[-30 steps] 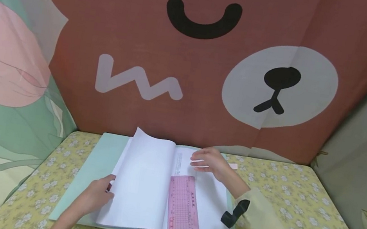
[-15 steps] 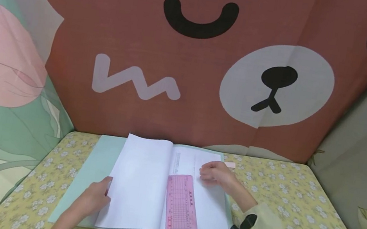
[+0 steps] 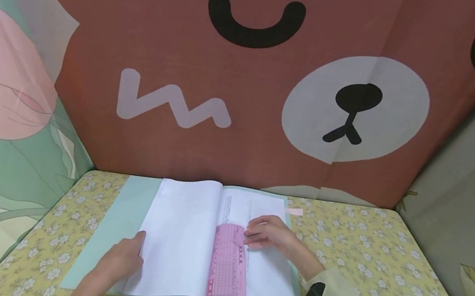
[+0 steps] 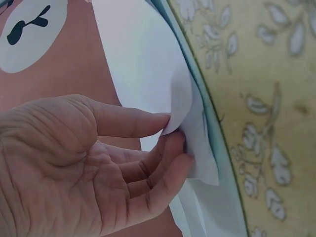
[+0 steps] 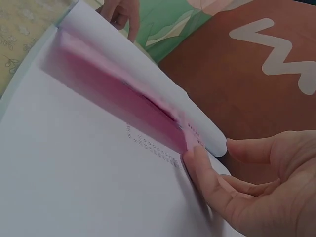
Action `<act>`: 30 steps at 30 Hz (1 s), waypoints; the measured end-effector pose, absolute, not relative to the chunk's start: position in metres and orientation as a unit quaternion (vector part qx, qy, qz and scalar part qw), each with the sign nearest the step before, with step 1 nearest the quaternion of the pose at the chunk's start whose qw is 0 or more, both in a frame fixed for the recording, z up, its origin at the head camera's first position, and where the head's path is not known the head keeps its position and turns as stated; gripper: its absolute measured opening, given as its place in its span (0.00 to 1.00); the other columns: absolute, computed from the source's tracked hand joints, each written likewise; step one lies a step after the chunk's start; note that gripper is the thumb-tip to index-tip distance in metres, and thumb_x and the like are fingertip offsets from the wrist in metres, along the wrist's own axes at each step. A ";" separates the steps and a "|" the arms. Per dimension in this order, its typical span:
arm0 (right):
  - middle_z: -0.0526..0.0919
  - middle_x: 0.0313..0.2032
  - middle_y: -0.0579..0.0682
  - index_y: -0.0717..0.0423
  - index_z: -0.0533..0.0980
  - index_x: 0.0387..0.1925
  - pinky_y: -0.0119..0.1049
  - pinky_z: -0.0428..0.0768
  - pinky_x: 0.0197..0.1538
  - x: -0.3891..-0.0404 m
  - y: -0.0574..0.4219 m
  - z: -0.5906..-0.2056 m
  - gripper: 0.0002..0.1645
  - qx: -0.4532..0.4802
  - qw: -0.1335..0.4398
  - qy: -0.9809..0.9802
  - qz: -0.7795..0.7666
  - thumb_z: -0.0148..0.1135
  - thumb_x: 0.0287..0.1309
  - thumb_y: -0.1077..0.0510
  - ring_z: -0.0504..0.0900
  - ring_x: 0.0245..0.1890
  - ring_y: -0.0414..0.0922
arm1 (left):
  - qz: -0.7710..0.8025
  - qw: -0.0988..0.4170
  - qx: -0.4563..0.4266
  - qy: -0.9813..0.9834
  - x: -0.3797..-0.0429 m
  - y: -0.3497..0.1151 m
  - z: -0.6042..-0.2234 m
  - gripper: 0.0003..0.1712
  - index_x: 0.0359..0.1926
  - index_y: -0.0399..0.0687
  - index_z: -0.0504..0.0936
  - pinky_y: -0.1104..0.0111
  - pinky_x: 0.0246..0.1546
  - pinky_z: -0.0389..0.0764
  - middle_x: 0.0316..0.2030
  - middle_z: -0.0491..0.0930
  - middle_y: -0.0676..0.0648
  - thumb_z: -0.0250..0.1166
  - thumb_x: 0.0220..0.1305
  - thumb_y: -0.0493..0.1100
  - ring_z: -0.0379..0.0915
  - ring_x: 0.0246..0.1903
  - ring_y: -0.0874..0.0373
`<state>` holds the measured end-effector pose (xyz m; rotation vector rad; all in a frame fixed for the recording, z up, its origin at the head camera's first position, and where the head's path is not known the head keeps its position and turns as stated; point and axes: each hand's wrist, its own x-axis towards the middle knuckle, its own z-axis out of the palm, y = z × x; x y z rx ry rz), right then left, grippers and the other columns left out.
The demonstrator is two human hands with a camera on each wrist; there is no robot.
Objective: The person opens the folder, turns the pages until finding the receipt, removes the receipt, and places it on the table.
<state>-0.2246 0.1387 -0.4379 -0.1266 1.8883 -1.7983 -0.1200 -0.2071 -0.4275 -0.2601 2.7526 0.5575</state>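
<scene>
An open booklet with white pages (image 3: 179, 241) lies in a pale green folder (image 3: 106, 241). My left hand (image 3: 121, 258) pinches the left page's outer edge between thumb and fingers, and the left wrist view shows that page (image 4: 148, 54) curling at the pinch. Along the fold lies a pink printed form (image 3: 229, 269). My right hand (image 3: 268, 234) touches its upper right edge. Seen from the right wrist, the form (image 5: 128, 98) is tilted up off the page, slightly blurred. The fingers (image 5: 202, 168) press its edge while the thumb stays apart from it.
A yellow flowered cloth (image 3: 362, 269) covers the table. A pink tab (image 3: 294, 211) sticks out at the booklet's right edge. Behind the table hangs a brown bear-print curtain (image 3: 236, 158), with a green printed one (image 3: 65, 158) on the left.
The left page has come down flatter. My right hand has shifted from above the right page onto the pink form, whose right edge has moved left. My left hand keeps its pinch.
</scene>
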 end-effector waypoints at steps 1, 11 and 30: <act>0.89 0.36 0.59 0.76 0.72 0.52 0.40 0.90 0.43 -0.224 0.137 -0.438 0.17 -0.046 0.264 0.697 -0.665 0.61 0.66 0.69 0.90 0.36 0.48 | 0.192 0.160 -0.090 0.964 -0.120 -0.207 -0.428 0.38 0.73 0.21 0.59 0.46 0.51 0.84 0.60 0.73 0.21 0.61 0.66 0.30 0.80 0.51 0.34; 0.87 0.34 0.56 0.77 0.71 0.56 0.31 0.87 0.36 -0.221 0.120 -0.438 0.22 -0.008 0.259 0.717 -0.647 0.65 0.64 0.69 0.86 0.31 0.42 | 0.118 0.098 -0.029 0.988 -0.117 -0.204 -0.429 0.21 0.63 0.30 0.74 0.52 0.40 0.86 0.45 0.73 0.34 0.60 0.71 0.31 0.77 0.42 0.43; 0.86 0.35 0.53 0.74 0.78 0.49 0.31 0.85 0.36 -0.226 0.128 -0.430 0.15 -0.015 0.200 0.731 -0.653 0.68 0.61 0.70 0.84 0.32 0.41 | 0.176 0.057 0.130 0.974 -0.108 -0.187 -0.432 0.26 0.71 0.38 0.74 0.43 0.70 0.67 0.72 0.67 0.35 0.60 0.77 0.43 0.61 0.73 0.35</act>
